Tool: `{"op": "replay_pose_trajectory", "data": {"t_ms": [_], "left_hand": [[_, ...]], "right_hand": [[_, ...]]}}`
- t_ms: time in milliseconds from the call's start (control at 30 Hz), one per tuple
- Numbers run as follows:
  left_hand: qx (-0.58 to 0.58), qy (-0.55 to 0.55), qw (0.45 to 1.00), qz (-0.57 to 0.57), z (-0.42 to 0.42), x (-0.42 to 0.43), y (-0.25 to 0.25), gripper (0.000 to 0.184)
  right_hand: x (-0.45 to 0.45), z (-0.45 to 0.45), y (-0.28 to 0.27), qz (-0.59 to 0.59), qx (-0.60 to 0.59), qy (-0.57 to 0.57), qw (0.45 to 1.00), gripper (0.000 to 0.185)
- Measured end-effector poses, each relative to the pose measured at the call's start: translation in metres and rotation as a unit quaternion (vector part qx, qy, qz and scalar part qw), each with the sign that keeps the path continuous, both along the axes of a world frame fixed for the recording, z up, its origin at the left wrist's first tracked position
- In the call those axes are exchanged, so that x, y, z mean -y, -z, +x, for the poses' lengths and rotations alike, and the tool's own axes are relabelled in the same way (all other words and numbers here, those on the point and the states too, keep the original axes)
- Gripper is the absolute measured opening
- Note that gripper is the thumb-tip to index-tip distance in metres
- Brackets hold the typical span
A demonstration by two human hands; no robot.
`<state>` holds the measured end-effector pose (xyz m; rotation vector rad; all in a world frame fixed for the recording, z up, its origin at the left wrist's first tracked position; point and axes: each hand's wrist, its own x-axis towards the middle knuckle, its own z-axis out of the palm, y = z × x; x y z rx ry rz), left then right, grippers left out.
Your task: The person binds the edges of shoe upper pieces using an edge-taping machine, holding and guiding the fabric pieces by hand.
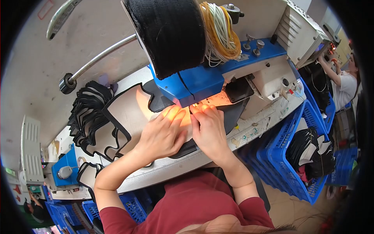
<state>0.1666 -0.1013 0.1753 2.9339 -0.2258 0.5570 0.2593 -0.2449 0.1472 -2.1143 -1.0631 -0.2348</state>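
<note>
Under the lit blue head of a machine [191, 87], both hands rest on a flat piece of light fabric with black edging [134, 111]. My left hand [163, 130] lies on the piece, palm down, its fingers together and pointing at the lit spot. My right hand [208, 126] pinches at the piece's edge just right of that spot, thumb and fingers closed. Dark material [233, 117] spreads beneath and to the right of the right hand. The fingertips are partly washed out by the light.
A pile of black-edged pieces [91, 117] lies left on the white table [156, 171]. Yellow and white cords [222, 35] hang by the machine. Blue crates [272, 152] with black pieces stand right. A co-worker [344, 84] is at the far right, another person at lower left.
</note>
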Motion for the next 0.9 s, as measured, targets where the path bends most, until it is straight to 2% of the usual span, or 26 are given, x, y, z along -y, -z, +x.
{"op": "replay_pose_trajectory", "data": {"t_ms": [533, 733, 900], "left_hand": [[0.011, -0.037, 0.999, 0.011, 0.005, 0.019, 0.000, 0.042], [0.065, -0.046, 0.997, 0.018, 0.010, 0.023, 0.006, 0.041], [0.009, -0.077, 0.997, -0.012, 0.009, 0.026, 0.006, 0.041]], "right_hand": [[0.000, 0.011, -0.003, 0.018, -0.053, -0.015, 0.998, 0.016], [0.002, 0.015, -0.003, 0.043, -0.067, -0.023, 0.997, 0.017], [0.003, 0.017, -0.004, 0.055, -0.075, -0.029, 0.995, 0.018]]}}
